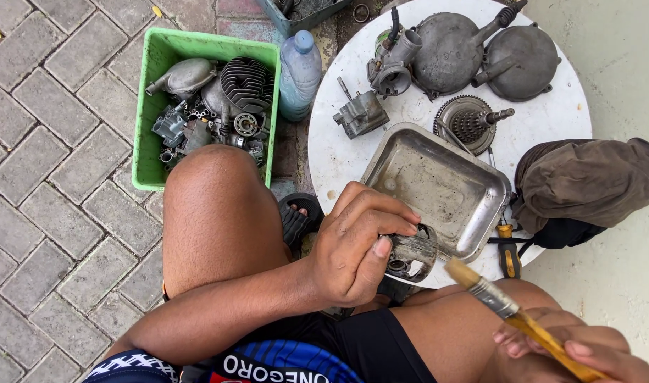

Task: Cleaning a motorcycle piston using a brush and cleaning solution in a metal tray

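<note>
My left hand (356, 245) grips a small grey cylindrical engine part (412, 255) at the near edge of a dirty metal tray (438, 186). My right hand (576, 347), at the bottom right over my thigh, holds a paintbrush (512, 315) with a yellow handle. Its bristles point up and left and end just right of the part, without touching it. The tray lies on a round white table (551, 117).
On the table sit two grey engine covers (480, 53), a carburettor (392, 64), a small casting (360, 113), a toothed clutch part (470, 122), a brown cloth (583, 181) and a screwdriver (507, 252). A green crate (151, 106) of engine parts and a plastic bottle (300, 67) stand on the paving.
</note>
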